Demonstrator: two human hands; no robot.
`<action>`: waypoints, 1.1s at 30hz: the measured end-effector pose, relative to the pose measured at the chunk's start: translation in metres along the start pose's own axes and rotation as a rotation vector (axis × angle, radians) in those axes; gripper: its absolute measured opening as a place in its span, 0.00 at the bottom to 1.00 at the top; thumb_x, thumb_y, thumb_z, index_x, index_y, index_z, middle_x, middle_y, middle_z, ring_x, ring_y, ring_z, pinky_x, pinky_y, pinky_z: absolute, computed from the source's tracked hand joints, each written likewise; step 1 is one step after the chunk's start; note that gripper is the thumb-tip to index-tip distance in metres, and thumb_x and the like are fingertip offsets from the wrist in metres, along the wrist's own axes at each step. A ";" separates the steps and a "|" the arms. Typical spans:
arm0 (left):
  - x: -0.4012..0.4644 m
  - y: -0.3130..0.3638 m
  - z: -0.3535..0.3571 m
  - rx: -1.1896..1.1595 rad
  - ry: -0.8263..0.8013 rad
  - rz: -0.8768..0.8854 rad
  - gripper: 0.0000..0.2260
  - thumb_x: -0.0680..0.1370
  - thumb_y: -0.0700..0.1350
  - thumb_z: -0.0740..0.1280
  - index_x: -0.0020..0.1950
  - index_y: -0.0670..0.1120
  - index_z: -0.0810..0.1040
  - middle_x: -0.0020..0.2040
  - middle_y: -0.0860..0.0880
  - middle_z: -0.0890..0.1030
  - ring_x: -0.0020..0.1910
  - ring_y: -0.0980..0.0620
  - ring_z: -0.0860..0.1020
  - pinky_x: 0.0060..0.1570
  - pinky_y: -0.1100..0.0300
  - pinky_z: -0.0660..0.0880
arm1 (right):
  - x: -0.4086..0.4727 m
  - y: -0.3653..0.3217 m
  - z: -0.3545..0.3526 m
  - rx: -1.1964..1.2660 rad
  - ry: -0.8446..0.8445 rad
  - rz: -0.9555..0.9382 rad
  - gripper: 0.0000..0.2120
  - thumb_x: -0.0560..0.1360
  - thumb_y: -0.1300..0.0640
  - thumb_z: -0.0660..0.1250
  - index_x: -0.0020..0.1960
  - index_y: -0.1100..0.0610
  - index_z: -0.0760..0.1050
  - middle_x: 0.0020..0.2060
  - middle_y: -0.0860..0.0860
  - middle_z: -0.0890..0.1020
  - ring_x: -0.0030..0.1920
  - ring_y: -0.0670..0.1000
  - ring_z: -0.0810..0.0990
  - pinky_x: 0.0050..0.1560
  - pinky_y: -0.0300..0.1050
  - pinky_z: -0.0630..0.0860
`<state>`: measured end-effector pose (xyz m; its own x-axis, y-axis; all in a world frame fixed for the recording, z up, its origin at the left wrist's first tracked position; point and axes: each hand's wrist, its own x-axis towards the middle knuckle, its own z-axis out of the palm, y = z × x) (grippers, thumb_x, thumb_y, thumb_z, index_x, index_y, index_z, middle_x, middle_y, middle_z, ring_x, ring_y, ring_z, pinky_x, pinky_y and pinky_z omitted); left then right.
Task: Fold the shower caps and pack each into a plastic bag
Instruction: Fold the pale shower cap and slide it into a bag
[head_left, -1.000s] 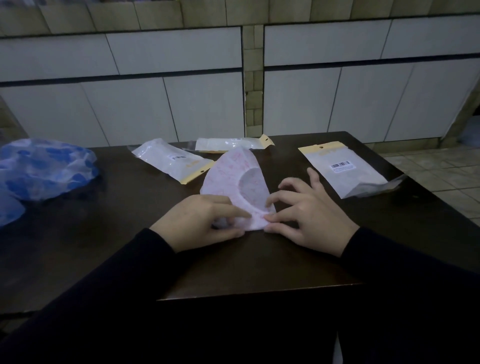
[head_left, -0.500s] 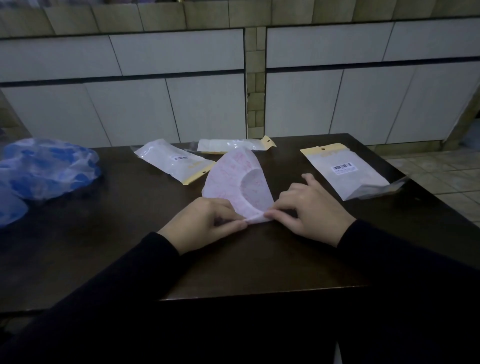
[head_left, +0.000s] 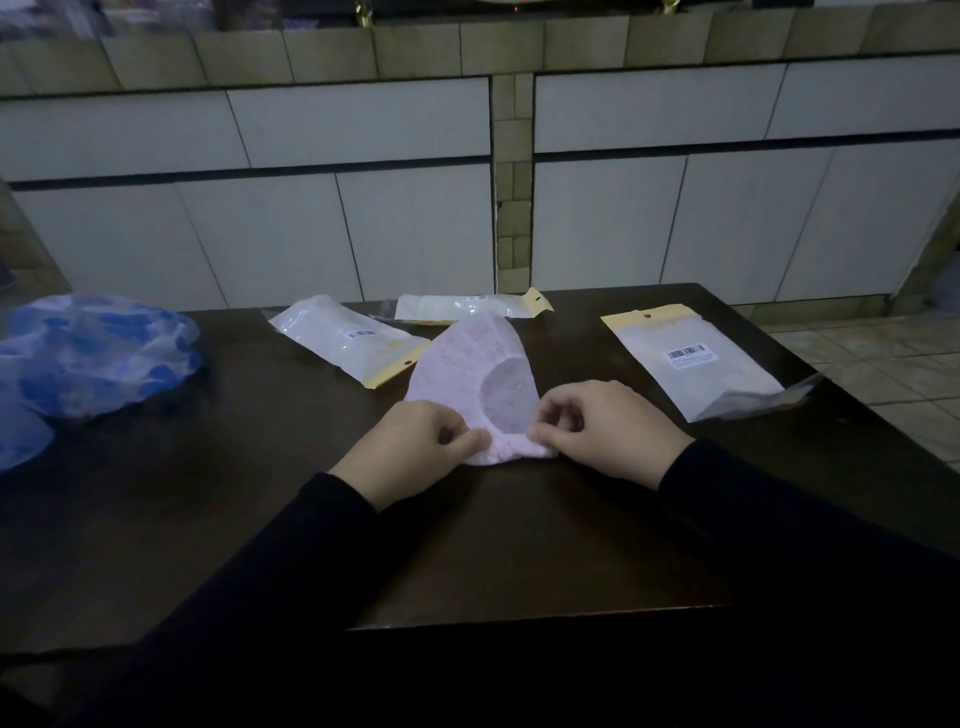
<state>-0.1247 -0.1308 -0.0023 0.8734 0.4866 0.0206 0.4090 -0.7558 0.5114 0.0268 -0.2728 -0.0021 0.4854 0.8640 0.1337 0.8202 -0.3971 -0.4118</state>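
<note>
both hands pinch the pink shower cap's near edge between them.

A dim home kitchen, probably: beyond the fingers runs a tiled counter with pale cabinet doors, and floor tiles lie off right.

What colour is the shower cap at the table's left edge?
Blue-patterned, translucent shower cap; head view.
</note>
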 end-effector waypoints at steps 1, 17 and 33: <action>0.001 0.001 -0.001 0.004 -0.002 -0.015 0.13 0.79 0.55 0.64 0.36 0.52 0.76 0.35 0.53 0.77 0.34 0.58 0.73 0.33 0.67 0.64 | 0.001 -0.001 0.000 -0.008 0.010 0.002 0.07 0.76 0.45 0.66 0.48 0.46 0.79 0.39 0.42 0.79 0.44 0.43 0.77 0.62 0.50 0.71; -0.012 -0.042 -0.008 0.101 0.087 0.491 0.15 0.75 0.59 0.65 0.55 0.53 0.84 0.49 0.60 0.77 0.42 0.60 0.77 0.39 0.67 0.74 | -0.018 0.007 0.004 -0.196 0.118 -0.322 0.21 0.71 0.35 0.57 0.52 0.43 0.82 0.48 0.40 0.82 0.54 0.43 0.74 0.71 0.57 0.51; -0.007 -0.043 -0.004 -0.103 0.122 0.315 0.11 0.74 0.57 0.68 0.44 0.52 0.85 0.42 0.56 0.79 0.39 0.55 0.78 0.40 0.62 0.74 | -0.013 -0.001 0.004 -0.235 0.069 -0.228 0.18 0.77 0.37 0.57 0.57 0.45 0.79 0.46 0.42 0.81 0.46 0.42 0.76 0.56 0.42 0.68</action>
<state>-0.1498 -0.0998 -0.0207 0.9117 0.2905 0.2905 0.0905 -0.8318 0.5476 0.0186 -0.2824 -0.0073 0.2943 0.9190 0.2625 0.9535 -0.2635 -0.1462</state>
